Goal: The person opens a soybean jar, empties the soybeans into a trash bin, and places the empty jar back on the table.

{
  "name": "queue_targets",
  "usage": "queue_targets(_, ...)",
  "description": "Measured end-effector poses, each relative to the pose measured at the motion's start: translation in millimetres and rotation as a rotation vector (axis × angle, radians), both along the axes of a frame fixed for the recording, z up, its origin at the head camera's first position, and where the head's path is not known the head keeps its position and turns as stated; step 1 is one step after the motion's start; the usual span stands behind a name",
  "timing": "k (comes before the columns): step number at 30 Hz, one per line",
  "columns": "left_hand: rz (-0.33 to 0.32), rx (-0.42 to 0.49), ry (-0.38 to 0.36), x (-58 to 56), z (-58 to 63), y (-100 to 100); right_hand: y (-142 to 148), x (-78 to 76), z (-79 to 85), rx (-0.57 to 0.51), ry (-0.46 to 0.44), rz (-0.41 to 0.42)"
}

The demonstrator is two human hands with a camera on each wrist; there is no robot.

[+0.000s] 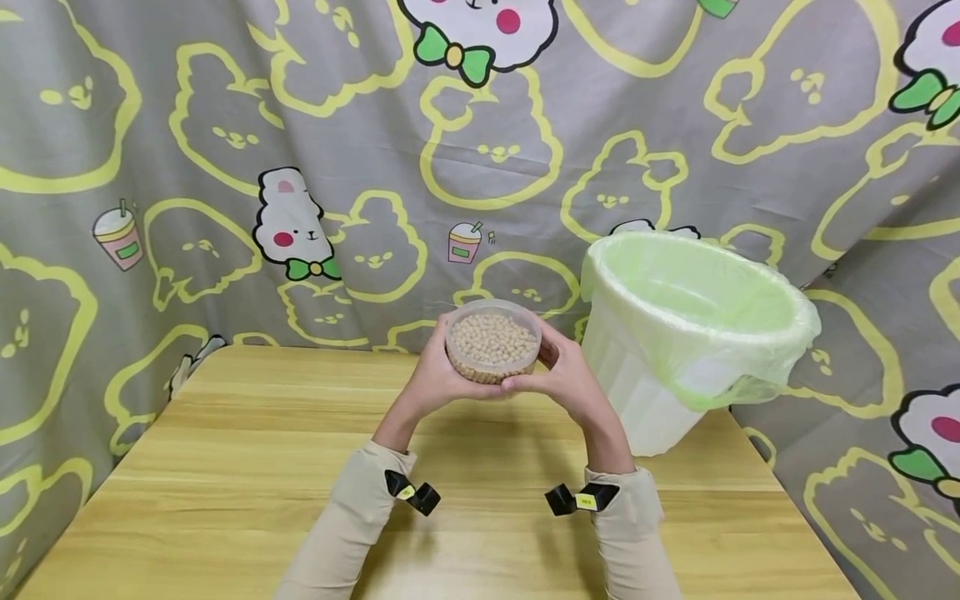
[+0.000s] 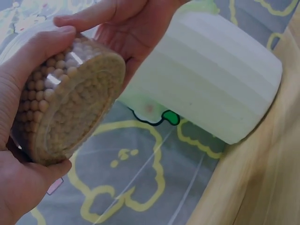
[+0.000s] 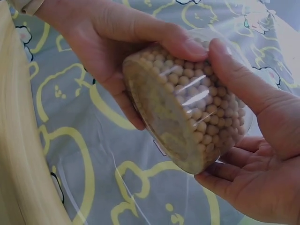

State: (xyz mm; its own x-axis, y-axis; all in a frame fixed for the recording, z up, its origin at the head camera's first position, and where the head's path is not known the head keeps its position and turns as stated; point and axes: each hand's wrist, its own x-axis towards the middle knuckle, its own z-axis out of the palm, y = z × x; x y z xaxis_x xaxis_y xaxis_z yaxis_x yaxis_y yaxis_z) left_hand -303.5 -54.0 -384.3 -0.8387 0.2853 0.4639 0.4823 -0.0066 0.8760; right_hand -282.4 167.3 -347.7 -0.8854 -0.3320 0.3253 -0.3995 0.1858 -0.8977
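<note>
A round clear plastic tub [image 1: 493, 340] filled with small beige balls is held up above the table between both hands. My left hand [image 1: 437, 367] grips its left side, the thumb lying along the near wall. From the other side my right hand [image 1: 564, 371] grips the tub, its thumb meeting the left one at the front. In the left wrist view the underside of the tub [image 2: 77, 101] shows balls through the clear base. The right wrist view shows fingers of both hands curled about the wall of the tub [image 3: 187, 103].
A white bin [image 1: 637, 375] with a pale green liner bag [image 1: 705, 333] over its rim stands on the table's right side, close to my right hand. Beneath is a wooden table [image 1: 247, 467]. A grey patterned curtain [image 1: 360, 150] hangs behind.
</note>
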Motion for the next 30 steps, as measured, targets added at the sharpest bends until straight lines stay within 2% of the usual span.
queue_targets(8, 0.125, 0.021, 0.082, 5.7, 4.7, 7, -19, 5.5, 2.0, -0.104, 0.067, -0.087)
queue_targets(12, 0.212, -0.011, 0.147, 9.5, 7.1, 12, -31, 9.6, 2.7, -0.164, 0.103, -0.158)
queue_targets(15, 0.252, -0.053, 0.151, 12.1, 8.7, 14, -36, 12.3, 2.4, -0.18, 0.113, -0.215)
queue_targets(17, 0.253, -0.074, 0.136, 13.0, 9.3, 14, -36, 13.9, 1.9, -0.174, 0.104, -0.245)
queue_targets(22, 0.167, -0.097, 0.095, 11.0, 9.2, 8, -34, 15.8, 1.2, -0.152, 0.077, -0.253)
queue_targets(27, 0.015, -0.086, 0.059, 8.4, 11.2, -4, -26, 15.1, 3.0, -0.148, 0.09, -0.116)
queue_targets(30, -0.042, -0.092, 0.05, 7.8, 12.7, -9, -20, 13.4, 3.8, -0.147, 0.094, -0.034)
